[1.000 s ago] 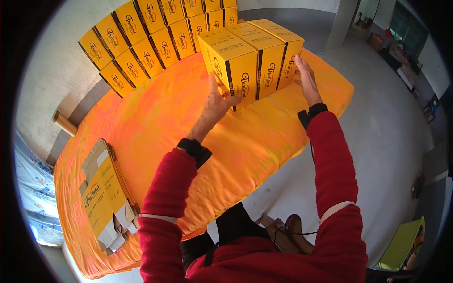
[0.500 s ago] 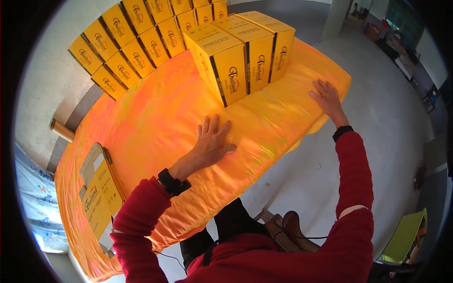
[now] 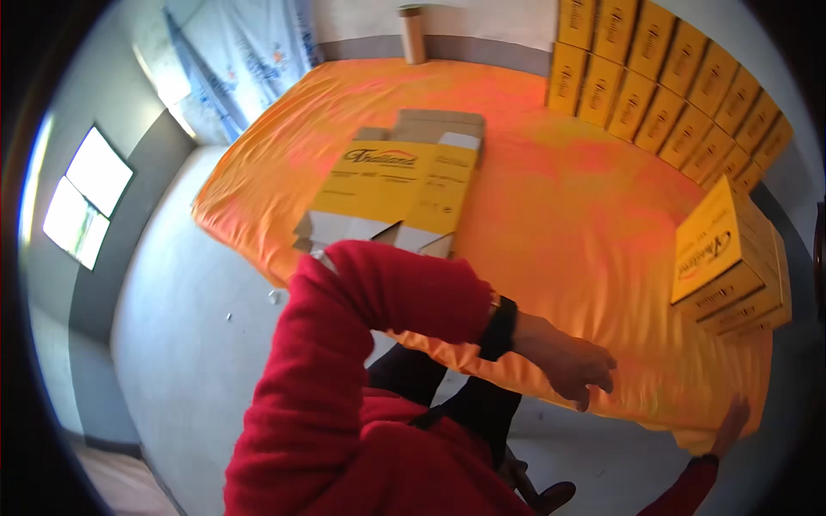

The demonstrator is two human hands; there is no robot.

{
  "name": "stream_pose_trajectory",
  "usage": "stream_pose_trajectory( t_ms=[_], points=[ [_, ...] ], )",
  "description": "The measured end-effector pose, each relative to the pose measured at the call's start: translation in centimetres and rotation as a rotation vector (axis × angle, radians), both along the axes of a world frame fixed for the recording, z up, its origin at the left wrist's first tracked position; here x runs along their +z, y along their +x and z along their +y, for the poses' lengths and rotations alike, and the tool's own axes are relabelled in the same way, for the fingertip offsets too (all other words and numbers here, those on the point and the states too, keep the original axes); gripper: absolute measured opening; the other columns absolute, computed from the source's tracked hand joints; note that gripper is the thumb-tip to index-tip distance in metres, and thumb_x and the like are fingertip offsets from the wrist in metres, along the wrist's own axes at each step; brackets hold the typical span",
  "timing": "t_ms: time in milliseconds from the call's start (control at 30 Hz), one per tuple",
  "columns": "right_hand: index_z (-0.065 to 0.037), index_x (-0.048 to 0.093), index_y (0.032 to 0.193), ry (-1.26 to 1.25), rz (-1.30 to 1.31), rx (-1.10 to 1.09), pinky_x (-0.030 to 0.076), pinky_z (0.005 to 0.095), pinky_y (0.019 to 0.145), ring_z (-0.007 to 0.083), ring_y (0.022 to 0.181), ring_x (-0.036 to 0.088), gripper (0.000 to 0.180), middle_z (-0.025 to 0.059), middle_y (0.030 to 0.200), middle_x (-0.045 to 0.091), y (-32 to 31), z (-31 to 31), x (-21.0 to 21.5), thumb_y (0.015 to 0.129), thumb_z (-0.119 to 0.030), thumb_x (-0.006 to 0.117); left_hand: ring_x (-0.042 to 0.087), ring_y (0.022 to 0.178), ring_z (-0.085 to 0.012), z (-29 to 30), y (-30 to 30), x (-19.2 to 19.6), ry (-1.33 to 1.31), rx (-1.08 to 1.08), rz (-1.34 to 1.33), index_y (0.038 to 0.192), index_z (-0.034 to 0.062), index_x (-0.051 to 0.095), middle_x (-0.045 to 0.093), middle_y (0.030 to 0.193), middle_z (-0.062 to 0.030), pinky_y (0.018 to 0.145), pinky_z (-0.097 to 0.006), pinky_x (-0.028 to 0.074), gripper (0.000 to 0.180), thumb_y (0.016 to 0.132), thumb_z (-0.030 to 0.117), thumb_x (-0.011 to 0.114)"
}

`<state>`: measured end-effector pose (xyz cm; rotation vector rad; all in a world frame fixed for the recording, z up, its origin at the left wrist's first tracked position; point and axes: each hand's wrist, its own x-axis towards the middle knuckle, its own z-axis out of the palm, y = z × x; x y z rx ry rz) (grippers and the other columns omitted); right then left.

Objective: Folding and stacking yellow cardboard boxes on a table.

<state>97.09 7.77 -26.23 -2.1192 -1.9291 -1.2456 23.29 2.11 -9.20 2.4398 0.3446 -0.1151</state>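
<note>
Our left hand (image 3: 568, 361) rests with loose, empty fingers on the near edge of the wrinkled orange cloth-covered table (image 3: 551, 198), our right hand (image 3: 730, 423), half cut off, grips that edge, beyond them lie flattened yellow cardboard cartons (image 3: 396, 185), then stacked yellow boxes (image 3: 662, 86).

Flattened cartons (image 3: 404, 185) lie on the table (image 3: 559, 198), far left. Stacked boxes (image 3: 667, 82) stand far right. Assembled boxes (image 3: 731, 258) sit near right.
</note>
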Motion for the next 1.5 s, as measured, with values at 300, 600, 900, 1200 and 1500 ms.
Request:
stream_pose_trajectory(
  t_ms=[300, 600, 900, 1200, 1500],
  points=[
    [0.001, 0.045, 0.138, 0.144, 1.498, 0.316, 0.037, 0.0462, 0.106, 0.0409, 0.124, 0.046, 0.06, 0.0231, 0.136, 0.049, -25.0, -10.5, 10.0, 0.098, -0.043, 0.048, 0.059, 0.096, -0.0394, -5.3, -26.7, 4.1, 0.565, 1.344, -0.314, 0.102, -0.0029, 0.06, 0.059, 0.104, -0.0229, 0.085, -0.043, 0.049, 0.034, 0.083, 0.024, 0.066],
    [0.0, 0.049, 0.136, -0.219, 1.543, 0.863, 0.044, 0.0433, 0.098, 0.0387, 0.114, 0.053, 0.05, 0.0235, 0.129, 0.055, -56.9, -10.6, 20.7, 0.093, -0.02, 0.064, 0.046, 0.122, -0.0417, -8.4, -40.0, -0.1, 0.016, 1.841, -0.105, 0.124, -0.0076, 0.047, 0.053, 0.128, -0.0275, 0.098, -0.049, 0.042, 0.066, 0.086, 0.044, 0.063],
    [-0.001, 0.037, 0.145, -0.837, 1.853, 0.947, 0.035, 0.0357, 0.109, 0.0209, 0.134, 0.041, 0.057, 0.0126, 0.144, 0.044, -81.2, -2.2, 16.5, 0.101, -0.035, 0.048, 0.044, 0.122, -0.0368, -10.2, -40.0, -1.5, 0.115, 1.876, -0.356, 0.119, -0.0048, 0.05, 0.052, 0.123, -0.0227, 0.099, -0.046, 0.038, 0.059, 0.081, 0.037, 0.065],
    [0.001, 0.032, 0.147, -0.832, 1.495, 0.759, 0.024, 0.0355, 0.114, 0.0253, 0.141, 0.031, 0.072, 0.0149, 0.153, 0.032, -86.6, -10.2, 19.6, 0.098, -0.049, 0.048, 0.045, 0.116, -0.0349, -10.9, -39.6, -0.4, -0.363, 1.9, -0.68, 0.115, 0.0009, 0.055, 0.051, 0.118, -0.0166, 0.095, -0.049, 0.043, 0.048, 0.076, 0.027, 0.067],
    [0.001, 0.031, 0.148, -0.479, 1.663, 1.154, 0.023, 0.0335, 0.115, 0.0245, 0.14, 0.031, 0.07, 0.0163, 0.15, 0.037, -85.4, -6.9, 14.2, 0.097, -0.041, 0.055, 0.059, 0.107, -0.0304, -10.7, -40.3, -2.6, 0.346, 1.727, -0.765, 0.116, 0.0001, 0.057, 0.059, 0.114, -0.0195, 0.084, -0.048, 0.051, 0.039, 0.083, 0.019, 0.065]
  ],
)
